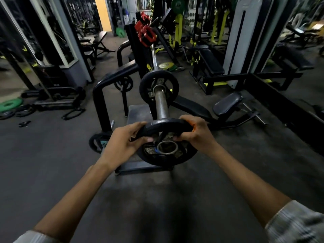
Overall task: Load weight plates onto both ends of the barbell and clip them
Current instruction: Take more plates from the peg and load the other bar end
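The black weight plate (164, 126) is held up between both hands at the near end of the barbell (161, 106). Its steel-ringed centre hole sits lower than the sleeve and shows nothing through it, and the sleeve's tip is hidden behind the plate's top rim. The left hand (122, 141) curls around the rim on its side, fingers wrapped over the edge. The right hand (194, 130) grips the opposite side the same way. Just beyond the hands, farther along the sleeve, a second black plate (142, 88) is already on the bar. Well past that, at the bar's far end, hang red collar clips (146, 33). A black bench (192, 108) lies beyond the right hand, and another plate (95, 142) stands on the floor just outside the left hand.
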The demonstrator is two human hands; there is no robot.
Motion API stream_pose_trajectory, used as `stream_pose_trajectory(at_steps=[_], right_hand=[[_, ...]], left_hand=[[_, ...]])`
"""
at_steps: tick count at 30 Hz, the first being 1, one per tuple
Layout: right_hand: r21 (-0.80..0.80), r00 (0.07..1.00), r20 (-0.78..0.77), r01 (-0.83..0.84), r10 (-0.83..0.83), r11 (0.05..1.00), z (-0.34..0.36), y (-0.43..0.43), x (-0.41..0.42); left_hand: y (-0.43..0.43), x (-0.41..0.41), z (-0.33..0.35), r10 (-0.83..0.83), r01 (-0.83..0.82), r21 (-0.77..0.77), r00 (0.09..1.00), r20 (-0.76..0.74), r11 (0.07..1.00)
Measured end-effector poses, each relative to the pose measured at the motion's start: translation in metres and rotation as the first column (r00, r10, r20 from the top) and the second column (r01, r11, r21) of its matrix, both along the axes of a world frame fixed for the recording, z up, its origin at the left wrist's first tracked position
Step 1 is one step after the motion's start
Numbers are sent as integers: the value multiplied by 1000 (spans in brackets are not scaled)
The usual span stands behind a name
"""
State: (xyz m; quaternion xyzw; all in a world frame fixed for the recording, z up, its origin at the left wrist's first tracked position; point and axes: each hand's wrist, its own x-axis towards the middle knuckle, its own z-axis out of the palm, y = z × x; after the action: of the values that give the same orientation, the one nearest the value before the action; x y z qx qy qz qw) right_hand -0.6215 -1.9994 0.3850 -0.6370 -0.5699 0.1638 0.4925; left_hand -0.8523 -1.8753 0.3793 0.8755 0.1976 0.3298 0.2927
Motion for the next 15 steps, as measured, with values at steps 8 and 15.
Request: stream_pose_trajectory(at_steps=[8,15], right_hand=[[48,992,117,39,-44,998,-6,8,7],[203,961,214,132,-176,970,-42,2,-7]], left_hand=[[-1,17,-16,218,-220,69,975,32,973],[-18,19,-36,235,-239,90,971,48,967]])
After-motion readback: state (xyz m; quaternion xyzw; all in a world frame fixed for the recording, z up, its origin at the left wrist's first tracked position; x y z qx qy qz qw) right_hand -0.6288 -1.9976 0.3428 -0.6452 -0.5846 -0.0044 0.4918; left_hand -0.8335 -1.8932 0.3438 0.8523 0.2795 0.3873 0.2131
